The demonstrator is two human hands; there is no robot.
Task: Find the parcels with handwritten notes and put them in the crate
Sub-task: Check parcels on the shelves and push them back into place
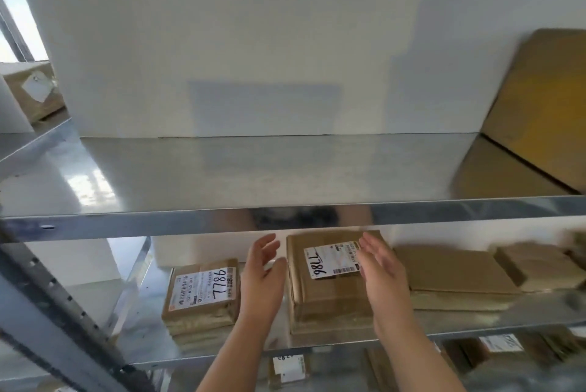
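Both hands reach into the middle metal shelf (475,322) — left hand (264,277) and right hand (380,268), fingers spread and holding nothing, flank a brown cardboard parcel with a marker-scrawled white label (329,283). It sits on the shelf, ungripped. A second brown parcel marked 7786 (203,293) waits left. No crate in view, so progress can't be judged — at least 2 remain.

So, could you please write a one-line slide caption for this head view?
Both open hands, left hand and right hand, flank a marker-numbered parcel on the metal shelf.
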